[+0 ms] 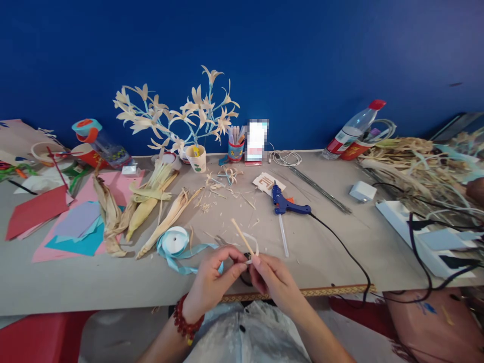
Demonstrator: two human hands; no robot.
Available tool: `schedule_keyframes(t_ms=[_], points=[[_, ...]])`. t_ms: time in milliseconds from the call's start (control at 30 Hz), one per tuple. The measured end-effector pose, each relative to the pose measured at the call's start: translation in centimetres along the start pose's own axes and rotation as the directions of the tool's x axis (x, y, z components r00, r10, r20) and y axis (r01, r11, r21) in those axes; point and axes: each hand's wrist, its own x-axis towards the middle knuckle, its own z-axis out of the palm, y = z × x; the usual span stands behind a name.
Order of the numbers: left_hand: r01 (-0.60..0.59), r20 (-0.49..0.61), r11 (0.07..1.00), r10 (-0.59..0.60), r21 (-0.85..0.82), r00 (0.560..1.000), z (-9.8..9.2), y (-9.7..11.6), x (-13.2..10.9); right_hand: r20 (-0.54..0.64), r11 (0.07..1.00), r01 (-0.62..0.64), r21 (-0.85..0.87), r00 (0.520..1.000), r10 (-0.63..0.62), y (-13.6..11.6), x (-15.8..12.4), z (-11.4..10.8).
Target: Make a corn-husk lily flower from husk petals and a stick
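Both hands meet over the front edge of the table. My right hand (274,277) pinches a narrow, pale strip of corn husk (242,235) that sticks up and away to the left. A whitish strip (257,244) curves in a small loop beside it. My left hand (217,275), with a red bead bracelet at the wrist, has thumb and forefinger closed on the near end of this whitish strip; the fingertips hide exactly how. Left of them lies a roll of light blue ribbon (175,241), its tail running under my left hand. A blue glue gun (282,201) lies to the right.
Dry corn husks (170,222) and coloured paper (77,222) lie left. Husk flowers (196,106) stand in a paper cup (197,160) at the back. Metal wires (321,189), a power strip (401,232), a tilted bottle (351,131) and heaped husks (401,156) are right.
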Motion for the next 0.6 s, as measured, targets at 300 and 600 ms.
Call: schedule_keyframes(t_ms=[300, 600], points=[[0.052, 0.002, 0.998, -0.052, 0.043, 0.999, -0.37, 0.08, -0.27, 0.052, 0.998, 0.023, -0.052, 0.998, -0.021, -0.01, 0.02, -0.15], [0.001, 0.013, 0.997, -0.002, 0.082, 1.0, -0.42, 0.62, -0.11, 0.085, 0.989, 0.038, -0.144, 0.996, -0.026, -0.25, 0.02, 0.28]])
